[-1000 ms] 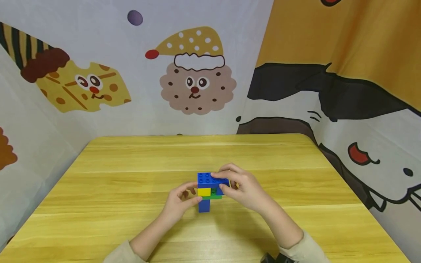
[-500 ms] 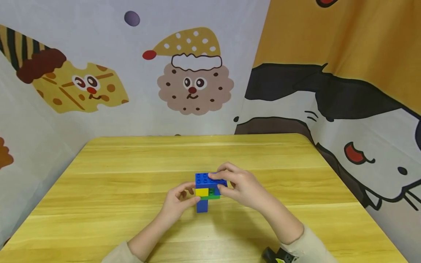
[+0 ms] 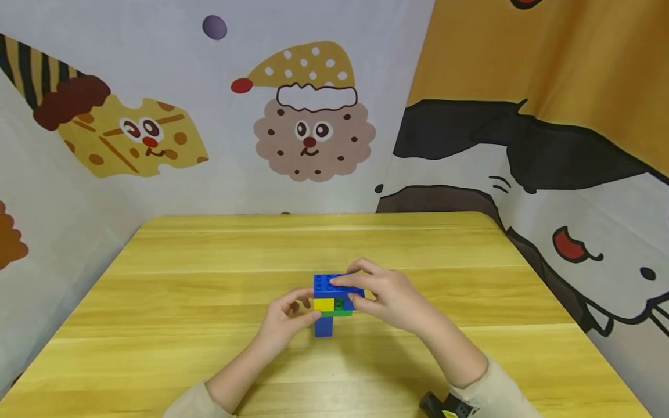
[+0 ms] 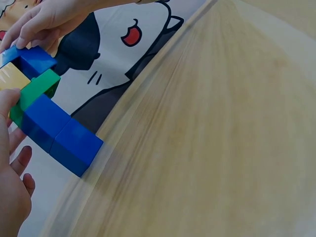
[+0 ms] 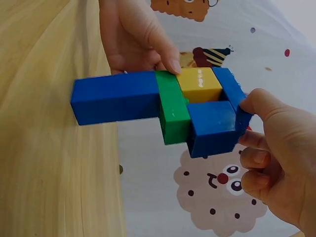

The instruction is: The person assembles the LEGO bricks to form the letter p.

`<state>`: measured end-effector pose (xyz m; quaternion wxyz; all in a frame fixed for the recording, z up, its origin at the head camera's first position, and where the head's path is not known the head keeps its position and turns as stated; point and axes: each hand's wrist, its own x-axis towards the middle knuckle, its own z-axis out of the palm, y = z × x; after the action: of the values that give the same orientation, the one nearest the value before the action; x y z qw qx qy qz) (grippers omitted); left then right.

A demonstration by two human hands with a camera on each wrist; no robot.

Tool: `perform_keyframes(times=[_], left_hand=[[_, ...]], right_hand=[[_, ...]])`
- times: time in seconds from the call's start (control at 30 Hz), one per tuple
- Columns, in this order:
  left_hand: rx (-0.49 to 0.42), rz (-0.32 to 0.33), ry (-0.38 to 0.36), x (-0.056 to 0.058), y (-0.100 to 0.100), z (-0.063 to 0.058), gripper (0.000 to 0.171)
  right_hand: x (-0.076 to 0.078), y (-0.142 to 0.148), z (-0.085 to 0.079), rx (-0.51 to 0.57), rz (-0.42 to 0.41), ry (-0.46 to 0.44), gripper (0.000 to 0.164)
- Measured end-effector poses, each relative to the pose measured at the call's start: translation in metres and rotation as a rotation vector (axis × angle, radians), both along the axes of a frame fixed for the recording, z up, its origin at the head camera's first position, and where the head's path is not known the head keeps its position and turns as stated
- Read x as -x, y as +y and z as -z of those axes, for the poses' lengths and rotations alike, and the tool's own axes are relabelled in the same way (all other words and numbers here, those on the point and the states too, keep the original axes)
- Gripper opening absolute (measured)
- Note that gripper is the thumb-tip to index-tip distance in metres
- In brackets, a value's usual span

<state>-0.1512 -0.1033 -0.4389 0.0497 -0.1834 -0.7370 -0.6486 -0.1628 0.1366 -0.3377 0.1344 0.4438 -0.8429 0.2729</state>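
Note:
A stack of toy building bricks stands upright at the middle of the table. Its narrow blue column (image 4: 61, 133) is two bricks tall and carries a green brick (image 5: 173, 111). Above that, a yellow brick (image 3: 324, 305) and a blue brick (image 5: 215, 123) sit side by side, with a gap between them in the head view. A longer blue studded brick (image 3: 323, 285) spans both. My left hand (image 3: 282, 319) holds the stack from the left, thumb at the yellow and green bricks. My right hand (image 3: 389, 295) pinches the right part of the top brick, index finger over its studs.
The wood-grain table (image 3: 209, 249) extends around the stack. Behind it hangs a cloth with cartoon prints (image 3: 313, 139). A black device (image 3: 446, 405) sits by the right sleeve (image 3: 502, 389).
My right index fingertip has slid slightly left along the top brick, and more of the black device shows by the right sleeve. The stack and left hand keep their arrangement.

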Motion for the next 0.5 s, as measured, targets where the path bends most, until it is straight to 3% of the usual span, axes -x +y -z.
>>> perform_keyframes(times=[0.5], left_hand=[[-0.003, 0.002, 0.013, -0.0012, 0.0009, -0.0005, 0.031]], right_hand=[[0.0009, 0.0011, -0.0018, -0.054, -0.013, 0.035, 0.032]])
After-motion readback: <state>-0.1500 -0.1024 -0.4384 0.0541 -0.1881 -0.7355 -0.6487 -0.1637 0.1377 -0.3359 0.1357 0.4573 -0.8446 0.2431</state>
